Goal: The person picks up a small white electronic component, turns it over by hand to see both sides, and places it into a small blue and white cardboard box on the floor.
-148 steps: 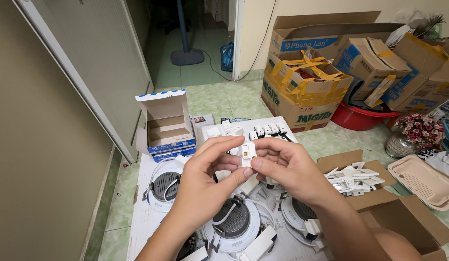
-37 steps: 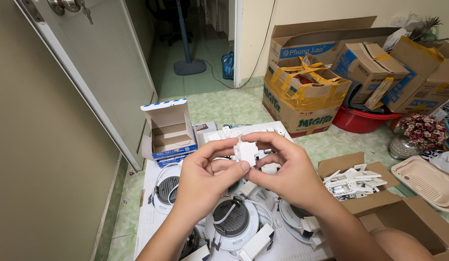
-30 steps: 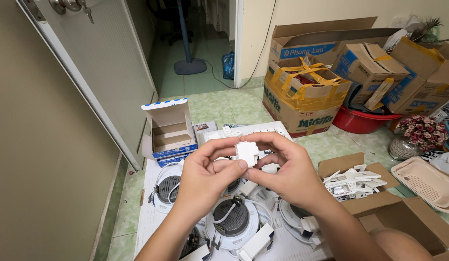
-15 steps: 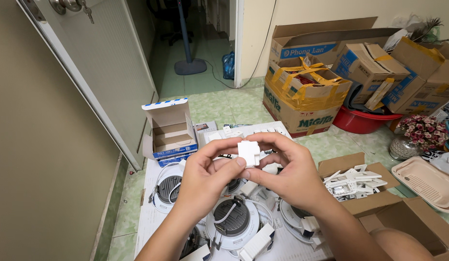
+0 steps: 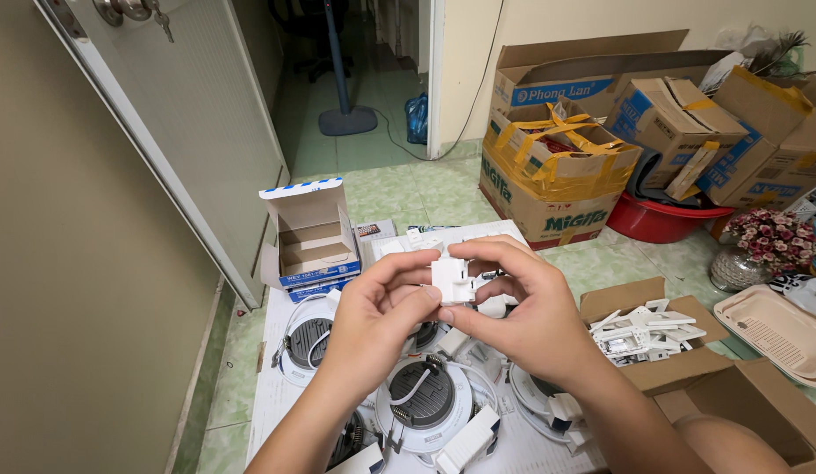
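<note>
**Two hands pinching a small white plastic part above a sheet of round lamps**

The left hand (image 5: 373, 312) and right hand (image 5: 522, 307) meet at mid-scene, forearms rising from the near edge and converging. Both are raised clear of the floor. The left thumb and forefinger close on the left side of the white part (image 5: 452, 279); its remaining fingers curl loosely beneath. The right hand arches over from the right, forefinger across the top edge, thumb under the near edge, the other fingers bent behind. The part is thus gripped from both sides, fingers pressed against it.

The part is a squarish block held roughly upright, its broad face turned toward the camera; no clear long axis can be told.

Below lies a white sheet (image 5: 276, 386) on a pale green tiled floor (image 5: 381, 189), carrying several round lamps (image 5: 424, 405) face down. An open small box (image 5: 311, 235) stands at far left of the sheet. At right, an open carton (image 5: 662, 347) holds more white parts. Farther right are stacked cardboard boxes (image 5: 557, 180), a red basin (image 5: 658, 219) and a flower vase (image 5: 759, 254). A door (image 5: 188, 114) stands at left.
</note>
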